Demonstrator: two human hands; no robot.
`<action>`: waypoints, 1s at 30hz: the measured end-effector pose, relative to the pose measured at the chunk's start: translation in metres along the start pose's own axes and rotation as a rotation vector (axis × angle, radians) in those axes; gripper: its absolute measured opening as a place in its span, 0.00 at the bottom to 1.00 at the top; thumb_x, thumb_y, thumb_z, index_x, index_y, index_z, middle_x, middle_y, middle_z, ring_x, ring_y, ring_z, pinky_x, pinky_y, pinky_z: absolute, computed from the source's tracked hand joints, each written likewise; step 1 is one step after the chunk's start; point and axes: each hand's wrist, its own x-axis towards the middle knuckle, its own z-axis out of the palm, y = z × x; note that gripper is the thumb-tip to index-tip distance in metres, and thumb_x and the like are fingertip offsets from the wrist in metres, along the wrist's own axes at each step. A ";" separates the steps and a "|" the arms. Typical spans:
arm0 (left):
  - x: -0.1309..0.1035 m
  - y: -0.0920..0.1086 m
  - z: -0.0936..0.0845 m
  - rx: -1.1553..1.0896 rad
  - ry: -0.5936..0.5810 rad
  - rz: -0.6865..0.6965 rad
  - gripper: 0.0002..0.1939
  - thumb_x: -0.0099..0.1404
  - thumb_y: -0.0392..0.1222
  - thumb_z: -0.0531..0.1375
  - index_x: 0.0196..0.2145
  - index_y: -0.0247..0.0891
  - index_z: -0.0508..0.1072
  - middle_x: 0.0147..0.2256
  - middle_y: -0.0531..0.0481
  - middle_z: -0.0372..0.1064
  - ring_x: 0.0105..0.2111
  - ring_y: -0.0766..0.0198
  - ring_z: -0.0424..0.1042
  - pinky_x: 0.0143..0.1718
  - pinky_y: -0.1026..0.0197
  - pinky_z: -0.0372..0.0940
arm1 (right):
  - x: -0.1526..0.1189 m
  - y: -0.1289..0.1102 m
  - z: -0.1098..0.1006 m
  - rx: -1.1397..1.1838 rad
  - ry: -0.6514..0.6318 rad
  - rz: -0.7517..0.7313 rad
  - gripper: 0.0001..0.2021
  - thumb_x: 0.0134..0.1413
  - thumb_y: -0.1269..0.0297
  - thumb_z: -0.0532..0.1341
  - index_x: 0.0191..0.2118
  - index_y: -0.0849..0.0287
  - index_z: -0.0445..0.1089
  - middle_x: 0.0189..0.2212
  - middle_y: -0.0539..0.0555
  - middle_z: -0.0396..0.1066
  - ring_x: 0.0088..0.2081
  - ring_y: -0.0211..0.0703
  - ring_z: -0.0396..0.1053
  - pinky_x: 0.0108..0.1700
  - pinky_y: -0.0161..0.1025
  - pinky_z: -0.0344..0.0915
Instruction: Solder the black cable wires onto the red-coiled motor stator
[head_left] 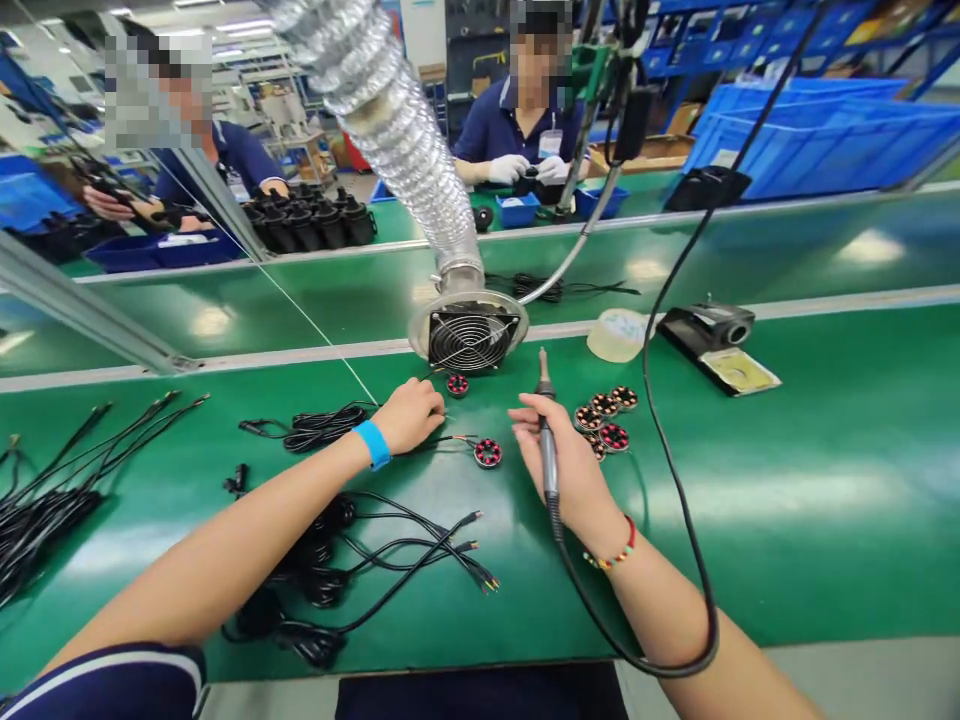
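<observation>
1. Several black cables lie on the table's left.
2. The left hand is low near the middle, fingers curled; I cannot tell what it pinches.
3. A flat red-and-black ring lies between the hands, neither clearly nearer, its wires trailing left.
4. The right hand holds a grey soldering iron, tip pointing far.
5. Copper-and-black rings cluster right.

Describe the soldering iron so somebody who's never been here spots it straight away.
Find the fan at the silver hose's lower end. Below and right of it, the right hand holds the soldering iron. Unlike the small rings nearby, it's a long grey stick, metal tip up, black cord trailing below.
</observation>
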 end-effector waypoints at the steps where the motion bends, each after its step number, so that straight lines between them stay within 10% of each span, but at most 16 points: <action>1: 0.002 0.002 0.001 -0.019 -0.002 0.003 0.06 0.63 0.37 0.54 0.31 0.36 0.70 0.36 0.45 0.68 0.41 0.56 0.66 0.47 0.53 0.62 | -0.001 0.000 0.002 -0.009 -0.039 0.008 0.17 0.59 0.69 0.54 0.54 0.54 0.59 0.43 0.56 0.72 0.42 0.45 0.73 0.48 0.47 0.70; 10: -0.013 0.016 -0.005 -0.265 -0.117 0.108 0.10 0.62 0.45 0.56 0.39 0.39 0.69 0.34 0.51 0.71 0.33 0.63 0.70 0.35 0.62 0.63 | -0.006 -0.006 0.022 -0.205 -0.276 0.097 0.27 0.50 0.74 0.63 0.57 0.58 0.58 0.45 0.60 0.70 0.46 0.55 0.68 0.48 0.56 0.69; 17: -0.002 -0.004 0.006 -0.137 0.053 -0.024 0.10 0.66 0.42 0.51 0.34 0.39 0.71 0.33 0.50 0.72 0.35 0.61 0.70 0.37 0.60 0.63 | -0.004 0.004 0.031 0.035 -0.149 0.161 0.25 0.56 0.73 0.56 0.59 0.53 0.53 0.51 0.57 0.67 0.49 0.47 0.70 0.52 0.49 0.68; 21: 0.002 -0.006 0.007 -0.138 0.147 -0.115 0.19 0.64 0.45 0.55 0.51 0.37 0.66 0.40 0.48 0.70 0.36 0.60 0.71 0.38 0.59 0.66 | -0.002 0.009 0.024 0.046 -0.107 0.173 0.24 0.57 0.71 0.55 0.58 0.53 0.53 0.52 0.58 0.66 0.51 0.47 0.69 0.53 0.50 0.67; 30: 0.021 0.031 0.005 0.208 -0.043 -0.114 0.27 0.64 0.55 0.54 0.56 0.37 0.60 0.49 0.41 0.68 0.44 0.51 0.73 0.36 0.58 0.67 | -0.004 0.013 0.015 0.036 -0.055 0.130 0.22 0.57 0.70 0.55 0.57 0.54 0.54 0.52 0.60 0.65 0.48 0.47 0.69 0.51 0.51 0.68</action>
